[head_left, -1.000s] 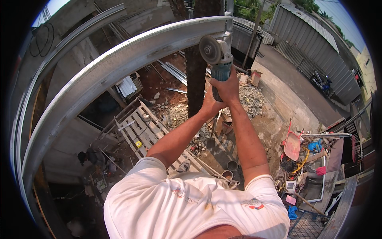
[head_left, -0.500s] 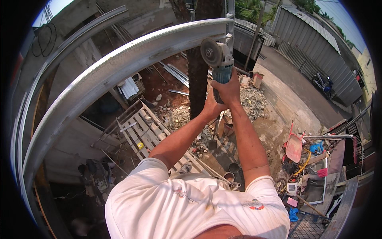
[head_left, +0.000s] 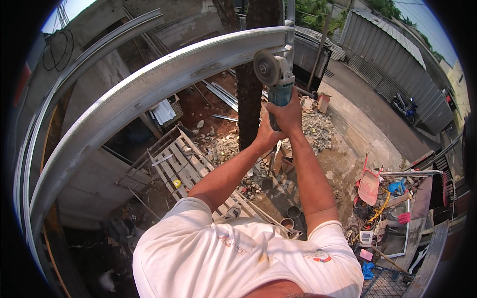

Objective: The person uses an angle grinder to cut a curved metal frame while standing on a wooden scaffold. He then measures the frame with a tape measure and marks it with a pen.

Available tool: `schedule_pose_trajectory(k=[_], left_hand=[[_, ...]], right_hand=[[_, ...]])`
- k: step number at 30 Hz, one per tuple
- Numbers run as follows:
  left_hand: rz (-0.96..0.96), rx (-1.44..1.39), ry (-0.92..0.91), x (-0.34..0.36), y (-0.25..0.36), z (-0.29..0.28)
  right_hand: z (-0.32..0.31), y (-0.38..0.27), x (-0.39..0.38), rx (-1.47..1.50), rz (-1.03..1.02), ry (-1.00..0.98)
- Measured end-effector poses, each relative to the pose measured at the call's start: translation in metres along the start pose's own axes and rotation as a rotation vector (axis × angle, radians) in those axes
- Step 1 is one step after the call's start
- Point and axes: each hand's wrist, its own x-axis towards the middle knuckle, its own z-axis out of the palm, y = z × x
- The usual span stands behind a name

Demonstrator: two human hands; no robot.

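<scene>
An angle grinder (head_left: 281, 93) with a teal body and a grey round disc is held up at arm's length. My right hand (head_left: 289, 115) wraps round its body, and my left hand (head_left: 270, 133) grips the rear handle just below. The disc (head_left: 267, 68) faces me, close to the right end of a long grey steel beam (head_left: 164, 72). Whether it touches the beam, I cannot tell. Behind the grinder, that beam end meets an upright metal post (head_left: 289, 15). My fingers are partly hidden behind the tool.
Far below are a slatted wooden platform (head_left: 186, 166), a rubble heap (head_left: 315, 130), buckets (head_left: 293, 210) and a red wheelbarrow (head_left: 368, 186) beside scattered tools. A tree trunk (head_left: 248, 99) rises behind the beam. More steel rails (head_left: 82, 64) run along the left.
The whole view has shifted slightly. Both hands stay on the angle grinder, which keeps nearly the same place by the beam's end.
</scene>
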Motion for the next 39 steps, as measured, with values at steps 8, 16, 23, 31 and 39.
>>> schedule_pose_trajectory(k=[8,16,23,31,39], left_hand=[[0.022,-0.011,0.003,0.0,-0.001,-0.003],[0.033,0.008,0.008,0.004,-0.01,-0.006],[0.017,0.042,0.002,0.008,-0.015,-0.009],[0.003,0.02,-0.005,0.007,-0.008,-0.008],[0.002,-0.029,-0.014,0.007,-0.014,-0.013]], right_hand=[[0.003,-0.002,-0.002,-0.014,0.0,0.035],[0.008,0.008,0.001,-0.004,-0.019,0.047],[0.01,0.017,0.006,0.027,-0.054,0.006],[0.014,0.023,0.009,0.017,-0.088,0.034],[0.015,0.019,0.007,0.021,-0.055,0.007]])
